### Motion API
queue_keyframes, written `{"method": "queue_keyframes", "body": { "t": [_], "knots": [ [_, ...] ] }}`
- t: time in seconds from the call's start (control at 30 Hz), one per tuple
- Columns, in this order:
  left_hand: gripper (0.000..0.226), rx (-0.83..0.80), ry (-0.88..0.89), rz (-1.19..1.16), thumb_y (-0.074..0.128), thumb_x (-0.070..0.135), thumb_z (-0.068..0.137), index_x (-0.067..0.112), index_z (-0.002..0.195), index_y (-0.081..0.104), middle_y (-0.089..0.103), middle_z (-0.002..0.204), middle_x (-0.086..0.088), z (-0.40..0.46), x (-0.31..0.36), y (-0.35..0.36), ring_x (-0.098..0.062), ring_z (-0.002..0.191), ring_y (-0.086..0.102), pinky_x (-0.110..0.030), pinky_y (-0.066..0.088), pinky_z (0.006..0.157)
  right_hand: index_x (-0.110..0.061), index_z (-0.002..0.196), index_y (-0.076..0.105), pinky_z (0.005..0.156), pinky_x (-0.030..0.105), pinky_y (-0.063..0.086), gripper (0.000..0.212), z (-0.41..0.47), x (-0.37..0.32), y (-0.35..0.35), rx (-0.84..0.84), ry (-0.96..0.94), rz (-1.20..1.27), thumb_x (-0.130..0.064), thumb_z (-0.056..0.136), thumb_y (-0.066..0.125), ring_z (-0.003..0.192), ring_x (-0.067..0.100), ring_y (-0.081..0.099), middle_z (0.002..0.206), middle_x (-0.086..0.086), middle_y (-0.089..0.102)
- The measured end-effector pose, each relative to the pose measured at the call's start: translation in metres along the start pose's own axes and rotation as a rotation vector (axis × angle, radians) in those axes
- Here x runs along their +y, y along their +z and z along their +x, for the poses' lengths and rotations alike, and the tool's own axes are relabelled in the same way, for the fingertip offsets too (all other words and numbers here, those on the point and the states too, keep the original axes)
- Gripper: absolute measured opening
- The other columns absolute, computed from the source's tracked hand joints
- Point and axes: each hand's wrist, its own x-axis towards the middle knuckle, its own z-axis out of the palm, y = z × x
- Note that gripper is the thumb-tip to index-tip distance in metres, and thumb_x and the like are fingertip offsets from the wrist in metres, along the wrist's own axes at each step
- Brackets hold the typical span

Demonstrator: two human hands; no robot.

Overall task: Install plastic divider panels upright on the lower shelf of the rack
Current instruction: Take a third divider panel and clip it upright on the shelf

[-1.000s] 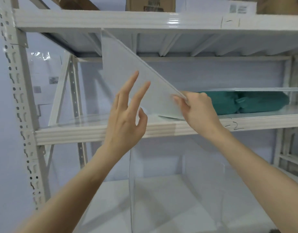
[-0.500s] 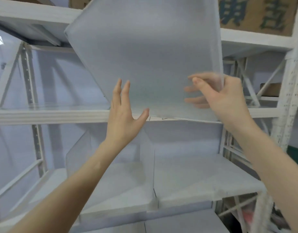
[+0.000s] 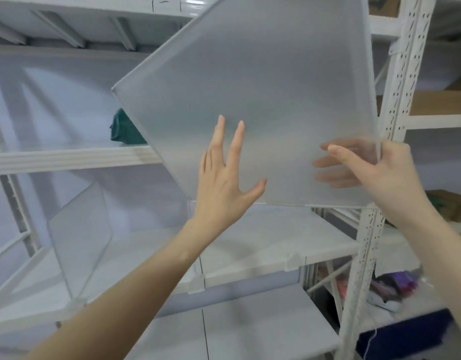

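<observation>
A frosted, translucent plastic divider panel (image 3: 263,87) hangs tilted in the air in front of the rack. My right hand (image 3: 374,175) pinches its lower right corner, thumb in front and fingers showing blurred through the plastic. My left hand (image 3: 224,175) is spread flat with fingers apart in front of the panel's lower part; whether it touches the panel I cannot tell. Below lies the lower shelf (image 3: 276,237), where a clear divider (image 3: 80,240) stands upright at the left and a second one (image 3: 195,245) rises edge-on near the middle, behind my left forearm.
A green bundle (image 3: 125,128) lies on the middle shelf (image 3: 68,158). A perforated white upright post (image 3: 395,100) runs down the right side. Cardboard boxes (image 3: 437,102) sit on the neighbouring rack at right, with coloured items (image 3: 395,281) lower down.
The panel was pulled out from the middle shelf and now hangs in front of the rack, turned face-on. My view has shifted right, and the left hand stays spread by the panel.
</observation>
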Motion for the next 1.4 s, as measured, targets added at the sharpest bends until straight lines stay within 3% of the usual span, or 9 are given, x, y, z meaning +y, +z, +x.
{"method": "queue_keyframes", "body": {
  "t": [0.2,0.5,0.7,0.8,0.87,0.97,1.1,1.27,1.4],
  "knots": [
    [0.093,-0.149,-0.058,-0.103,0.061,0.043,0.079,0.026,0.151,0.005,0.000,0.160,-0.012,-0.027,0.023,0.058,-0.029,0.136,0.035,-0.038,0.038,0.105,-0.021,0.091,0.070,0.064,0.027,0.059,0.009,-0.011,0.054,-0.027,0.007,0.087,-0.046,-0.017,0.087,0.062,0.069,0.015,0.074,0.085,-0.010,0.075],
    [0.101,-0.484,-0.187,-0.244,0.059,0.051,0.083,0.023,0.151,-0.010,-0.014,0.159,-0.015,-0.070,0.019,0.158,-0.030,0.148,0.008,-0.039,0.027,0.114,-0.033,0.088,0.068,0.068,0.020,0.056,0.020,-0.018,0.168,-0.029,-0.045,0.221,-0.129,-0.014,0.086,0.062,0.073,0.006,0.072,0.077,-0.021,0.074],
    [0.119,-0.692,-0.422,-0.346,0.059,0.066,0.075,0.016,0.149,-0.019,-0.014,0.160,-0.008,-0.065,0.002,0.236,-0.023,0.147,0.011,-0.034,0.025,0.114,-0.034,0.096,0.069,0.080,0.029,0.057,0.017,-0.002,0.257,-0.016,-0.106,0.297,-0.225,-0.021,0.087,0.062,0.081,0.003,0.071,0.093,-0.005,0.075],
    [0.133,-0.743,-0.591,-0.517,0.057,0.083,0.055,0.023,0.149,-0.015,-0.004,0.162,0.000,-0.052,-0.009,0.270,-0.019,0.145,0.023,-0.039,0.028,0.116,-0.021,0.103,0.072,0.062,0.014,0.053,0.019,0.013,0.298,-0.005,-0.135,0.263,-0.325,-0.016,0.090,0.059,0.064,-0.005,0.067,0.086,0.005,0.074],
    [0.138,-0.752,-0.682,-0.596,0.057,0.085,0.050,0.020,0.149,-0.014,0.003,0.161,0.001,-0.042,-0.018,0.289,-0.019,0.141,0.032,-0.033,0.034,0.112,-0.016,0.098,0.073,0.064,0.027,0.055,0.017,0.024,0.323,0.004,-0.127,0.262,-0.346,-0.019,0.091,0.059,0.067,0.011,0.069,0.080,0.014,0.073],
    [0.116,-0.783,-0.736,-0.639,0.065,0.067,0.068,0.015,0.148,-0.001,0.031,0.147,0.004,-0.022,-0.029,0.310,-0.006,0.123,0.042,0.000,0.032,0.086,-0.010,0.095,0.072,0.079,0.049,0.053,0.019,0.039,0.359,0.015,-0.116,0.319,-0.295,-0.023,0.091,0.059,0.083,0.027,0.070,0.082,0.014,0.074],
    [0.134,-0.882,-0.814,-0.587,0.063,0.075,0.062,0.008,0.149,-0.015,0.018,0.158,-0.007,0.005,-0.043,0.338,-0.024,0.138,0.035,-0.032,0.029,0.113,-0.010,0.092,0.069,0.077,0.057,0.051,0.036,0.054,0.395,0.032,-0.143,0.307,-0.273,-0.041,0.090,0.050,0.085,0.039,0.067,0.083,0.023,0.070],
    [0.125,-1.039,-0.787,-0.434,0.063,0.061,0.073,-0.001,0.146,-0.017,0.046,0.138,-0.016,0.026,-0.055,0.374,-0.025,0.109,0.061,-0.038,0.049,0.098,-0.001,0.079,0.059,0.066,0.049,0.051,0.039,0.071,0.431,0.043,-0.255,0.319,-0.317,-0.034,0.095,0.047,0.075,0.041,0.065,0.070,0.028,0.065],
    [0.117,-1.065,-0.826,-0.454,0.063,0.044,0.077,0.001,0.145,-0.021,0.041,0.144,-0.019,0.032,-0.061,0.403,-0.023,0.097,0.067,-0.039,0.056,0.090,-0.002,0.080,0.057,0.059,0.034,0.039,0.037,0.088,0.446,0.044,-0.445,0.326,-0.356,-0.027,0.099,0.038,0.058,0.020,0.051,0.062,0.006,0.051]
  ]
}}
